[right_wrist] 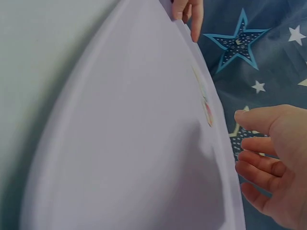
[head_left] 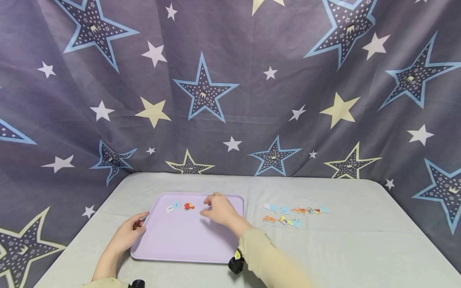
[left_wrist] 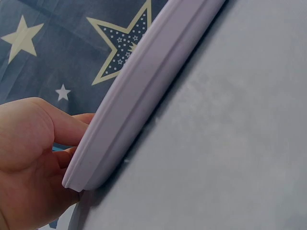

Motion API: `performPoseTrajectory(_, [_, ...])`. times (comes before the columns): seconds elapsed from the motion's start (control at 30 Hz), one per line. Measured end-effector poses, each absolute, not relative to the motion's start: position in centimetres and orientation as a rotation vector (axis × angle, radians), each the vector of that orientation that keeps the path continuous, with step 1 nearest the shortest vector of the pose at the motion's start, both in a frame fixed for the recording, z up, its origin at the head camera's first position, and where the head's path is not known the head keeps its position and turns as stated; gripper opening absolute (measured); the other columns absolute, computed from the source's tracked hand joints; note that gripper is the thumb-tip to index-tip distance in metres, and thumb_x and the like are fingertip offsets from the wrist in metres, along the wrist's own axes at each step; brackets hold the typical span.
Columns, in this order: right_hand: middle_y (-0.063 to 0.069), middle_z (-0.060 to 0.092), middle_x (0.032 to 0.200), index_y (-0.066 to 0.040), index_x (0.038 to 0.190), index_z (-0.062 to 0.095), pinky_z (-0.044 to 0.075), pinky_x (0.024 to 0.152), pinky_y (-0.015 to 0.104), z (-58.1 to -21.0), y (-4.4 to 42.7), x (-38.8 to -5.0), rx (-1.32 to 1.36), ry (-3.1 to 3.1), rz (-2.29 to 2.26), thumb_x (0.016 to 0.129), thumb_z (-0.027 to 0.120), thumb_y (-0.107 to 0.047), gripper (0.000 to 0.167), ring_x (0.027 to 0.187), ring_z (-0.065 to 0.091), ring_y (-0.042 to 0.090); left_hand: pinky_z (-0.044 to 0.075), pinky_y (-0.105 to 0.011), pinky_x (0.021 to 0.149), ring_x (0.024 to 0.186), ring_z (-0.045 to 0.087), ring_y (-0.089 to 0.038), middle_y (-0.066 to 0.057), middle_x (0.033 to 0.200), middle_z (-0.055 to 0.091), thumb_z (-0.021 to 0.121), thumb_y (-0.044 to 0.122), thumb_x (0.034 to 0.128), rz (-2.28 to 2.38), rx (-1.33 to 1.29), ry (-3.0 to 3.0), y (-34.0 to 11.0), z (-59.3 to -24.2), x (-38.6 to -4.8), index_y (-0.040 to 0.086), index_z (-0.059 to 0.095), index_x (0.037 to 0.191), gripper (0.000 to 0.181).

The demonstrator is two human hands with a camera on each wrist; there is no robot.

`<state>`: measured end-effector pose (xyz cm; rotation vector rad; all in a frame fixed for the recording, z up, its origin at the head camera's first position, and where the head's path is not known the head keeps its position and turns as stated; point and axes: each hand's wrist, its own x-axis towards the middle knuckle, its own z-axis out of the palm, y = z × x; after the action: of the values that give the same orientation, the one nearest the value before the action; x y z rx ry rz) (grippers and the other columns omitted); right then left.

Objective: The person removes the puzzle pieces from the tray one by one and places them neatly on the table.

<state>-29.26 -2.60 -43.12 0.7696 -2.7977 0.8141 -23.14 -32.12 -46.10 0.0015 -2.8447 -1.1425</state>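
A lilac tray (head_left: 187, 240) lies on the table. My left hand (head_left: 126, 236) rests at the tray's left rim, its fingers touching the edge; the rim (left_wrist: 129, 91) hides the fingertips in the left wrist view. Over the tray's back right part, my right hand (head_left: 221, 210) hovers with loosely bent fingers and nothing between them (right_wrist: 273, 163). Left of it on the tray lie a small red flat piece (head_left: 189, 206) and a white and light-blue piece (head_left: 173, 207). In the right wrist view the flat pieces (right_wrist: 207, 108) appear edge-on near the rim.
Right of the tray, several small flat colourful pieces lie on the grey tablecloth in two rows, among them an orange piece (head_left: 269, 219) and a light-blue one (head_left: 285, 210). A star-patterned curtain (head_left: 230, 100) hangs behind the table.
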Motion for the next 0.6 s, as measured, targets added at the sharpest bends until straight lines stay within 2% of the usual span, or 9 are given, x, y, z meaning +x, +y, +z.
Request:
performPoseTrajectory(0.2, [0.0, 0.059, 0.085, -0.008, 0.1, 0.067, 0.044, 0.07, 0.022, -43.6, -4.6, -29.7, 0.759, -2.826, 0.727, 0.073, 0.071, -0.034, 0.037, 0.075, 0.055, 0.011, 0.037, -0.023, 0.066, 0.077, 0.045, -0.012, -0.01, 0.091, 0.053, 0.054, 0.001, 0.0831, -1.16, 0.007, -2.851, -32.0, -45.9, -23.1, -0.006, 0.045, 0.128, 0.046])
performPoseTrajectory(0.37, [0.0, 0.061, 0.091, -0.011, 0.102, 0.067, 0.045, 0.075, 0.024, -44.1, -6.1, -30.4, 0.73, -2.844, 0.655, 0.071, 0.072, -0.038, 0.041, 0.081, 0.059, 0.015, 0.038, -0.022, 0.066, 0.077, 0.045, -0.011, -0.01, 0.092, 0.053, 0.054, 0.0, 0.0828, -1.169, 0.024, -2.844, -32.1, -45.9, -22.8, -0.006, 0.045, 0.128, 0.046])
performPoseTrajectory(0.6, [-0.004, 0.062, 0.09, -0.017, 0.097, 0.069, 0.043, 0.073, 0.029, -45.3, -7.8, -31.1, 0.678, -2.815, 0.557, 0.068, 0.073, -0.043, 0.039, 0.085, 0.057, 0.013, 0.038, -0.022, 0.066, 0.078, 0.045, -0.012, -0.01, 0.093, 0.052, 0.053, 0.002, 0.0829, -1.179, 0.046, -2.86, -32.0, -45.8, -22.9, -0.005, 0.045, 0.129, 0.047])
